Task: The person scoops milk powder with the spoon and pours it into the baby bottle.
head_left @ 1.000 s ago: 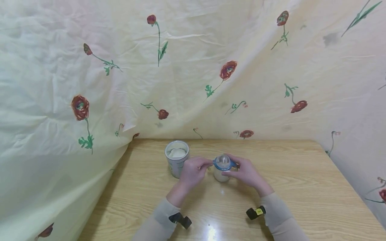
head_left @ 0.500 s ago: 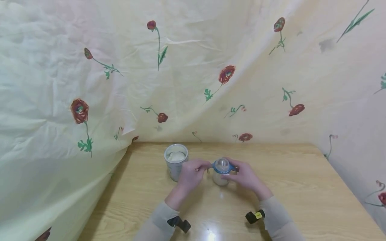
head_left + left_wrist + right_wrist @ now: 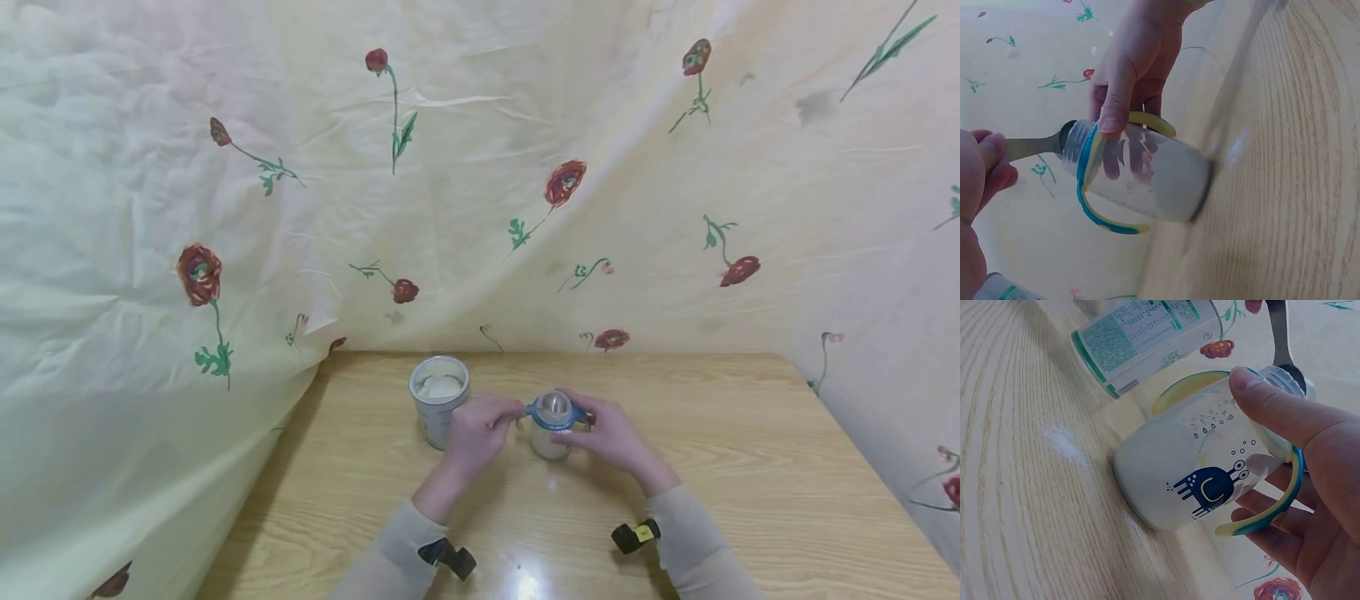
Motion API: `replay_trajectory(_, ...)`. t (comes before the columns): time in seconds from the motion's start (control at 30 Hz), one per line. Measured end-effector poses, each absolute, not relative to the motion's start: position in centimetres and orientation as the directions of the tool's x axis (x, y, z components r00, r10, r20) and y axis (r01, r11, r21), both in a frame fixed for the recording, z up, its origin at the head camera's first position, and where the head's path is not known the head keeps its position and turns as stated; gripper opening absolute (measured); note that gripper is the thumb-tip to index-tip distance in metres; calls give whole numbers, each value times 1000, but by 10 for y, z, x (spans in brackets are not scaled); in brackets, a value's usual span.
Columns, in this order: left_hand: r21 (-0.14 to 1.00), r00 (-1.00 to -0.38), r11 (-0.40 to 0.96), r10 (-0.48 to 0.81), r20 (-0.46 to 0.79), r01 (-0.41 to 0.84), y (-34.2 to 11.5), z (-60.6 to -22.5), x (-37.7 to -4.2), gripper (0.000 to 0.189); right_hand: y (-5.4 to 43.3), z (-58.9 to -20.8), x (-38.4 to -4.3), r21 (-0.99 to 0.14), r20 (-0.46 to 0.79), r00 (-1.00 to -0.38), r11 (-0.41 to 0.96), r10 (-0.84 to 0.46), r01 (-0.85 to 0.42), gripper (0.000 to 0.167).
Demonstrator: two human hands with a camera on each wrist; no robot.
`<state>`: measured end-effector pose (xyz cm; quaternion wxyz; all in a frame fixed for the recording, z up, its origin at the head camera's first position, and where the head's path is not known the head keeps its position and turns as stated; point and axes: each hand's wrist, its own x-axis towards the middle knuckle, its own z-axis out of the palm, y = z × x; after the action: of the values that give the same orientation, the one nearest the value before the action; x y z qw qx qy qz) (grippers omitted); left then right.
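A clear baby bottle (image 3: 1147, 169) with a blue-and-yellow two-handled ring stands upright on the table, whitish contents in its lower part. My right hand (image 3: 611, 432) holds it near the neck, thumb on the front of the ring and fingers round the far side. Between thumb and fingers, my left hand (image 3: 480, 429) pinches the handle of a metal spoon (image 3: 1029, 148), whose bowl is at the bottle's open mouth. A dark blue cartoon creature (image 3: 1207, 487) is printed on the bottle. Close beyond the left hand stands an open can (image 3: 438, 408) of white powder.
The wooden table (image 3: 337, 492) runs back to a flower-patterned cloth (image 3: 465, 167), which also hangs along the left and right sides. A whitish patch (image 3: 1066, 447) shows on the tabletop beside the bottle; I cannot tell whether it is glare or powder.
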<state>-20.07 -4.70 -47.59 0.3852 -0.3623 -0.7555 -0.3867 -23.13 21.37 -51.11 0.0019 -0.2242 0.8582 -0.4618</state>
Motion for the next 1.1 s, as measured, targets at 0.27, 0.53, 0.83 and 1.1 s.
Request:
replay_trajectory(0.27,288,-411,425,235,881,858,-46,-479,-202,22,214,-510,-232,-790,213,-896,470,-391,-393,83)
replay_trajectory(0.53,344,-454,410,209,866,845,-44,-478,-201,24,215,-512,-233,-789,214,-897,473,-387,-393,82)
replay_trajectory(0.83,504,-573,353,123,810,789,-41,-475,-197,17,215,-513,-233,-788,213,-900,477,-381,-389,81)
replay_trajectory(1.1,644,-669,265,5,743,718,-40,-476,-197,17,214,-513,-233,-776,202,-906,504,-371,-380,84)
